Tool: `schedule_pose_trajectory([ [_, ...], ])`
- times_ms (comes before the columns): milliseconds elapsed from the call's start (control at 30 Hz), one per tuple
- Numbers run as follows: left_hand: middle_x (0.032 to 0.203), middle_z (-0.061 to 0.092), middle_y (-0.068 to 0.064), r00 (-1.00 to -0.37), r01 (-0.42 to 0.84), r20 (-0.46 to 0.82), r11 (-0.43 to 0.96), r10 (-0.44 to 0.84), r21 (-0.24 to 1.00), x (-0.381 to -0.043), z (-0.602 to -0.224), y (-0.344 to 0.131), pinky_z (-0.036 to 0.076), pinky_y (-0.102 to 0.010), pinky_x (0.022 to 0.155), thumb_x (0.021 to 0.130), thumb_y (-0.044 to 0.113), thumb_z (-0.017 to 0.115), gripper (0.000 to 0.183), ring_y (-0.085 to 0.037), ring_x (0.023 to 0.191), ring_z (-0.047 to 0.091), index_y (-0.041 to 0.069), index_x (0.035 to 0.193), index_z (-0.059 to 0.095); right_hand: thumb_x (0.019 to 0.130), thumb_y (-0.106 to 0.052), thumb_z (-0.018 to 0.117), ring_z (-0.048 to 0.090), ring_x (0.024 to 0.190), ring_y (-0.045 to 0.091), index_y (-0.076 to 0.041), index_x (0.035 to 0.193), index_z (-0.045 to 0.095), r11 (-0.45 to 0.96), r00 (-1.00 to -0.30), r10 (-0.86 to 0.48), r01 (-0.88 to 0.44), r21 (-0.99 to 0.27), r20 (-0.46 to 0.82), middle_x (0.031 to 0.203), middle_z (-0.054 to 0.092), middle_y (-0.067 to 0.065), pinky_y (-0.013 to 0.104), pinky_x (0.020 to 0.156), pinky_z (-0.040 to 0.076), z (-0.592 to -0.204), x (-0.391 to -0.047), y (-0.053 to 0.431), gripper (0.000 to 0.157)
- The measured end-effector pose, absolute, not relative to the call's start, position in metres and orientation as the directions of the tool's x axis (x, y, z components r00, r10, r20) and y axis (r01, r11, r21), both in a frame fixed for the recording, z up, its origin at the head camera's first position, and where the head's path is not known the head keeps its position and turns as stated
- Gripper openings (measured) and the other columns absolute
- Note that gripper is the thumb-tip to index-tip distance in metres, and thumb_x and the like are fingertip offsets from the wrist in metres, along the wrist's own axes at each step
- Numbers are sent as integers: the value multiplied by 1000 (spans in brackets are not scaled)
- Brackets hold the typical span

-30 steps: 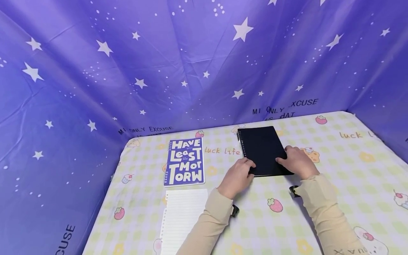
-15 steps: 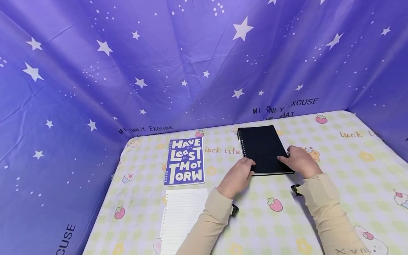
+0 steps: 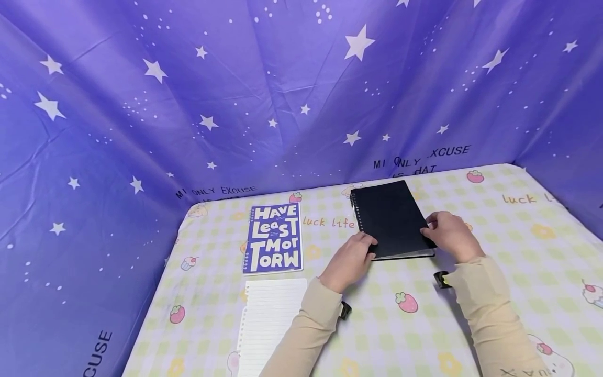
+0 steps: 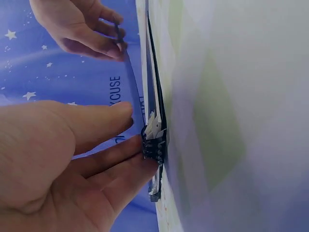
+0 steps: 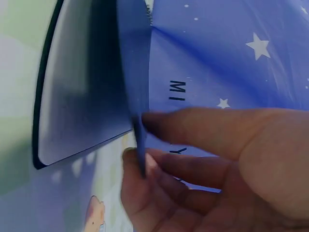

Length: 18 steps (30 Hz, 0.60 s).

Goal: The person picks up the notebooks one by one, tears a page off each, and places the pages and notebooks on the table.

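Note:
A black spiral notebook lies at the right of the table, rings along its left side. In the head view, my left hand holds its lower left corner. The left wrist view shows fingers of the left hand against the ring binding, thumb above the cover side. My right hand pinches the front cover's right edge and holds it raised. In the right wrist view the cover stands between thumb and fingers of the right hand, apart from the pale page below.
A purple notebook with white lettering lies at the left. Below it lies a sheet of lined loose-leaf paper, partly behind the left sleeve. A checked tablecloth covers the table. A purple star-print curtain hangs behind and at the sides.
The right hand has shifted right and slightly up, going from touching the cover to pinching its edge. The black cover has lifted on the right, opening a gap. The left hand has barely moved.

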<state>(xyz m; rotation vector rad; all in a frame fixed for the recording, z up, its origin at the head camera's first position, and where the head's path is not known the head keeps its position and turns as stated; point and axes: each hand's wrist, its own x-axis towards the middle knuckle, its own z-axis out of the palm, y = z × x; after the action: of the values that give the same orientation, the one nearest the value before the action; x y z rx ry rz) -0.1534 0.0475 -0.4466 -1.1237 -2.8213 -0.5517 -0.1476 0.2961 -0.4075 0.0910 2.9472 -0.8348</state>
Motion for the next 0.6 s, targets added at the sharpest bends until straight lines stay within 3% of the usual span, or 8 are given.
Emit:
schedule_pose_trajectory([
  [233, 122, 64, -3, -732, 675, 185, 665, 655, 320, -154, -447, 46, 45, -19, 104, 98, 16, 62, 25, -16, 117, 60, 9, 121, 69, 91, -11, 65, 59, 80, 27, 13, 108, 60, 804, -999, 29, 36, -593, -21, 85, 63, 13, 33, 69, 44, -402, -146, 297, 31],
  [433, 123, 64, -3, -745, 659, 172, 670, 644, 342, -153, -446, 47, 45, -19, 103, 98, 18, 63, 27, -15, 116, 60, 9, 123, 69, 91, -13, 68, 66, 81, 29, 11, 107, 65, 788, -994, 75, 13, -615, 76, 89, 70, 18, 32, 67, 48, -398, -142, 292, 28],
  [600, 125, 63, -2, -760, 637, 147, 681, 633, 361, -153, -444, 47, 45, -19, 104, 99, 20, 61, 30, -14, 119, 59, 10, 127, 66, 91, -11, 69, 65, 74, 20, 8, 105, 69, 775, -985, 87, -27, -631, 149, 89, 72, 18, 29, 63, 48, -395, -140, 287, 23],
])
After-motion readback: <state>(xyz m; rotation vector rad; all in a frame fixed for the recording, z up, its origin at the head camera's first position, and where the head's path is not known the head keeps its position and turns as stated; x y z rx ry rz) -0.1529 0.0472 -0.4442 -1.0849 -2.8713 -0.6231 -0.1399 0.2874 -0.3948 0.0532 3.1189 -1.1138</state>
